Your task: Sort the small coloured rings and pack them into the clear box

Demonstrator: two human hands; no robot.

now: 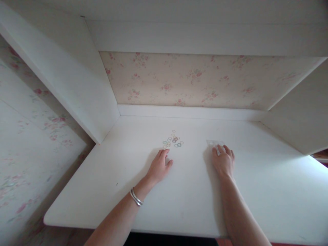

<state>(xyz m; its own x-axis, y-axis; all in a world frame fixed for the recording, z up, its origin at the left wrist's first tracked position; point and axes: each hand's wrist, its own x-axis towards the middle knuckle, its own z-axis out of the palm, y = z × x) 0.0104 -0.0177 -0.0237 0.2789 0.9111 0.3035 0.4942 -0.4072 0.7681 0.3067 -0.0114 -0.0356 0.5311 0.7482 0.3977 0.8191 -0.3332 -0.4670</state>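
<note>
Rubber bands [175, 139] lie scattered on the desk [189, 198]; just nearer the person, the left hand [158, 166] has thumb and fingers parted. Right of the bands, the right hand [223, 162] partly covers a clear bag [210, 142], seemingly steadying it; whether it pinches, I cannot tell. Behind the bands stands a back board [189, 111].

A loose scatter of thin, small rubber bands [175, 139] in muted green, pink, yellow and brown lies flat, some overlapping, others apart. Well to their right, a clear plastic bag [212, 142] lies flat, its near part hidden.
</note>
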